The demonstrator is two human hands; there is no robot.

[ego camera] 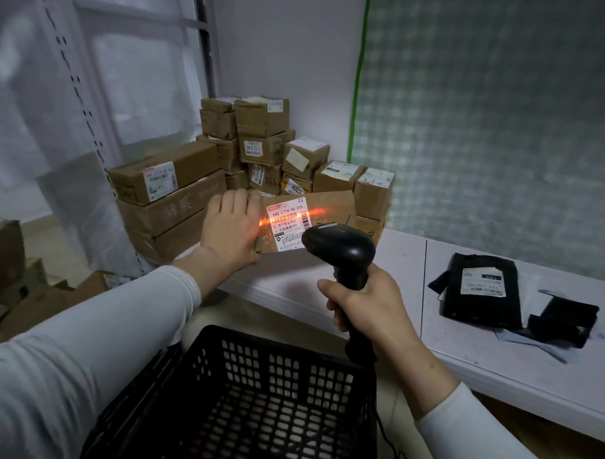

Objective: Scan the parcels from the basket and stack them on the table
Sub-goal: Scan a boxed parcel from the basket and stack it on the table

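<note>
Gripping the black scanner [341,251] w/ right hand [367,310], fingers wrapped round its handle. Left hand [231,227] clasps 1 cardboard parcel [325,209] above the table [396,263], red beam crossing its label [287,225]. Basket [254,392] sits below, stacked boxes [259,138] behind.

We face a pale grey wall [300,57]; a white perforated metal shelving upright [68,70] stands left, a translucent checked plastic sheet [487,115] edged in green tape [360,77] hangs right.
</note>
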